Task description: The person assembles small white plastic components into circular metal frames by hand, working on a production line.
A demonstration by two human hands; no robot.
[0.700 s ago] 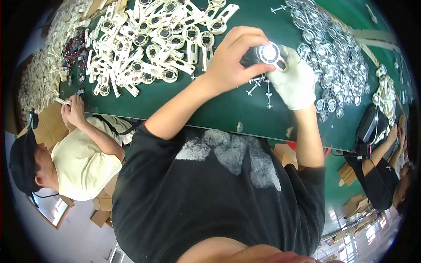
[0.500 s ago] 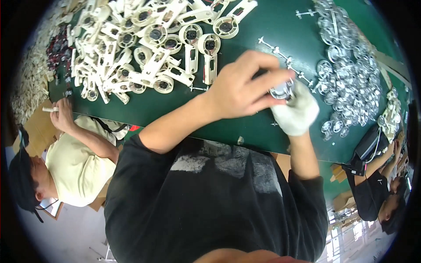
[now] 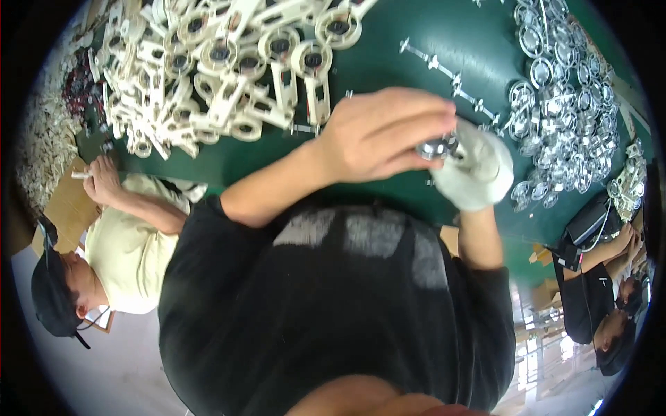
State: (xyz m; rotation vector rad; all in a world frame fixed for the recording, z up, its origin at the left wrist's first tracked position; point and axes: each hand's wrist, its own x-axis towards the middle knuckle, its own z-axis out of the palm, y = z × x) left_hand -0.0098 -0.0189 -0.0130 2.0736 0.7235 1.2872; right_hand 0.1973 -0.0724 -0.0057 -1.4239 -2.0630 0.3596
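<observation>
Between my hands is a small round chrome part point(image 3: 436, 148), tilted so that its rim shows. My bare left hand point(image 3: 380, 135) is closed round it, thumb beneath and fingers above. On my right hand point(image 3: 477, 170) is a white glove; its curled fingers meet the part from the right and partly hide its inner side. Just beyond my hands, a row of small silver connector pieces point(image 3: 456, 84) lies on the green table point(image 3: 368, 69).
A heap of cream fan housings with long handles point(image 3: 222, 55) covers the table's left. Many chrome rings point(image 3: 555, 104) are piled at the right. One person in a pale shirt point(image 3: 132, 260) works at the left, others in dark clothes point(image 3: 586, 312) at the right.
The chrome part has turned from facing up to more edge-on, with my left fingers reaching further over it. The whole view has shifted a little, moving the heaps upward in the picture.
</observation>
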